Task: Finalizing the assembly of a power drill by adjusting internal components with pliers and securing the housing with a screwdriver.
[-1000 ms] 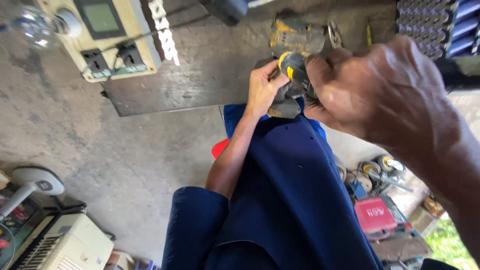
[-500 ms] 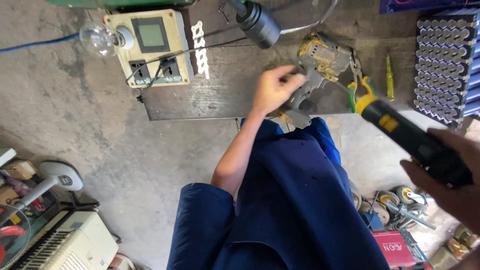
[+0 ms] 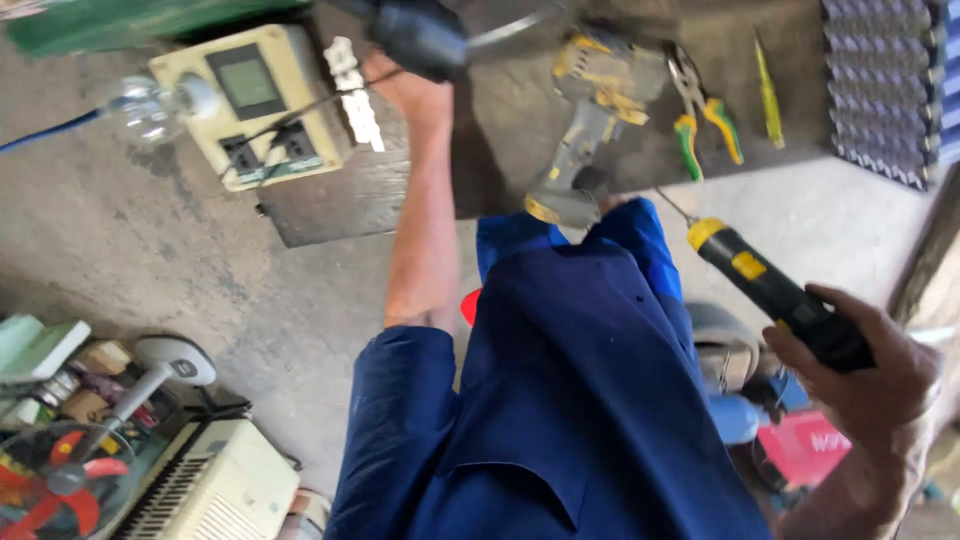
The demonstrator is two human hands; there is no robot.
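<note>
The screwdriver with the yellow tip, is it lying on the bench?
No, the right hand holds the screwdriver up, away from the bench.

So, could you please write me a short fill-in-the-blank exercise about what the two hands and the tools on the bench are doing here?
1. The right hand holds a black screwdriver with a ____ collar near its tip.
2. The left hand reaches up to a dark ____ object above the bench.
3. The pliers lie between the cordless drill and a thin ____ tester pen.
4. Beside the cream meter box sits a clear light ____.

Missing words: yellow; cylindrical; yellow; bulb
</note>
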